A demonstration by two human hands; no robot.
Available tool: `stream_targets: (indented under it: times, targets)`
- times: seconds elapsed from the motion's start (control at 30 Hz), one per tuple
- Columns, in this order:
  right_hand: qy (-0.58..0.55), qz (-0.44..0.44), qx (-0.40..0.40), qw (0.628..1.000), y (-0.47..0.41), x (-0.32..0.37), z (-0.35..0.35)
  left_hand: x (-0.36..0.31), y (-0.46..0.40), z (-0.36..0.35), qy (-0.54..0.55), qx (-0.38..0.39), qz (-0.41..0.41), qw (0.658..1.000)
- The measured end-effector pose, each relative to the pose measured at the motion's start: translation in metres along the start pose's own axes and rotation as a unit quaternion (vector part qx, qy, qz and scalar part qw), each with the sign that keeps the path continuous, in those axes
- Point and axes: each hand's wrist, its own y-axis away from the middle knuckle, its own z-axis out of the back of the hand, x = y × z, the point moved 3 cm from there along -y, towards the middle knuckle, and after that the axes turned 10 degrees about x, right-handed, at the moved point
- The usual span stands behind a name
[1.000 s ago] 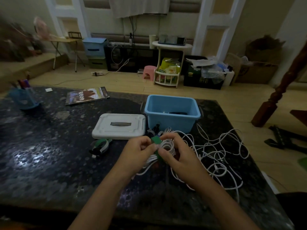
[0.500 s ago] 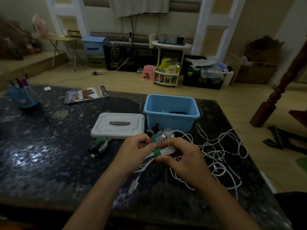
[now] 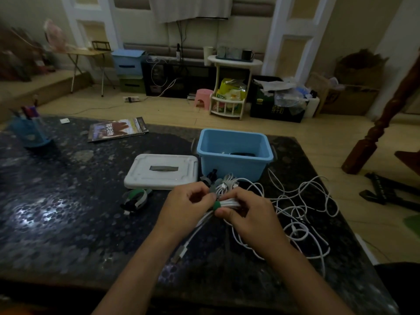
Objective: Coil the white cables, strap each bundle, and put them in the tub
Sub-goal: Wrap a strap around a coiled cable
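A coiled white cable bundle [image 3: 229,203] is held just above the dark table, in front of the blue tub [image 3: 234,153]. A green strap [image 3: 216,205] is wrapped round the bundle. My left hand [image 3: 188,205] pinches the bundle at the strap from the left. My right hand [image 3: 247,214] grips the bundle from the right, thumb under the strap. One plug end [image 3: 181,250] of the bundle hangs down toward me. A loose tangle of white cables [image 3: 302,208] lies on the table to the right. Something dark lies inside the tub.
The tub's white lid [image 3: 162,171] lies left of the tub. A small heap of green and grey straps [image 3: 136,197] sits in front of the lid. A magazine [image 3: 118,129] and a blue pen holder [image 3: 29,130] stand at the far left. The table's right edge is near the cables.
The green strap stood up loose between my fingers a second ago; now it is wrapped tight round the bundle. Both hands stayed in place, lowering slightly.
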Motion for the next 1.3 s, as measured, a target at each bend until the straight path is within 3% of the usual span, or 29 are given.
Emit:
stream_targets:
  times: [0.5, 0.7, 0.93, 1.3]
  targets:
    - [0.029, -0.019, 0.001, 0.999, -0.003, -0.003, -0.010, -0.004, 0.005, 0.000, -0.030, -0.015, -0.059, 0.998]
    - [0.028, -0.038, 0.026, 0.999, -0.006, -0.008, -0.013, -0.001, 0.005, 0.004, -0.017, 0.010, -0.068, 0.998]
    - [0.007, -0.089, 0.073, 0.993, -0.007, -0.012, -0.021, 0.007, 0.004, 0.008, -0.105, 0.036, -0.087, 0.990]
    - [-0.059, -0.116, 0.086, 0.988, -0.006, -0.005, -0.019, 0.001, 0.010, 0.007, -0.075, 0.092, -0.071, 0.990]
